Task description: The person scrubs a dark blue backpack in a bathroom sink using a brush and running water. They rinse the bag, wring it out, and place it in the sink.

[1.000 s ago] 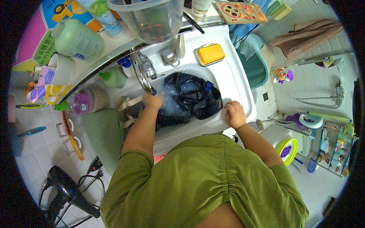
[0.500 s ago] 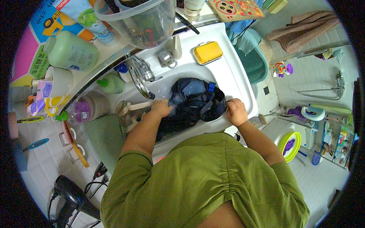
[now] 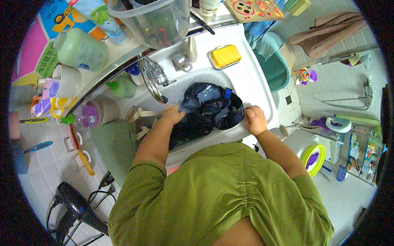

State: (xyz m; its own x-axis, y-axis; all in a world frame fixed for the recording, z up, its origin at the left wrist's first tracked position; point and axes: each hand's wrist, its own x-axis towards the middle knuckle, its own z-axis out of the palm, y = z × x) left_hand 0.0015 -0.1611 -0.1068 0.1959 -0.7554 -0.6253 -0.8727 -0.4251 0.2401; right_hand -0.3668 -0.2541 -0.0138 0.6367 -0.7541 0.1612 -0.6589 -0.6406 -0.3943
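A wet, dark navy fabric item (image 3: 213,107), bunched up with a small blue tag, lies in the white sink (image 3: 250,61). Its exact kind is hard to make out. My left hand (image 3: 172,115) is closed on its left side, just below the spout of the chrome faucet (image 3: 152,86). On the opposite side, my right hand (image 3: 255,120) has curled fingers at the fabric's right edge, close to the sink rim. The fingertips of both hands are partly hidden. A glossy wet patch shows on top of the fabric.
A yellow soap bar (image 3: 225,56) sits in a dish on the sink's far right corner. Behind the faucet, a clear plastic tub (image 3: 154,24) and a green bottle (image 3: 82,49) crowd the shelf. A black hair dryer (image 3: 78,207) with cords hangs at lower left.
The fabric's top has shifted and refolded, and its lighter bluish patch now looks dark and glossy. Both hands stay almost where they were. The view has tilted slightly.
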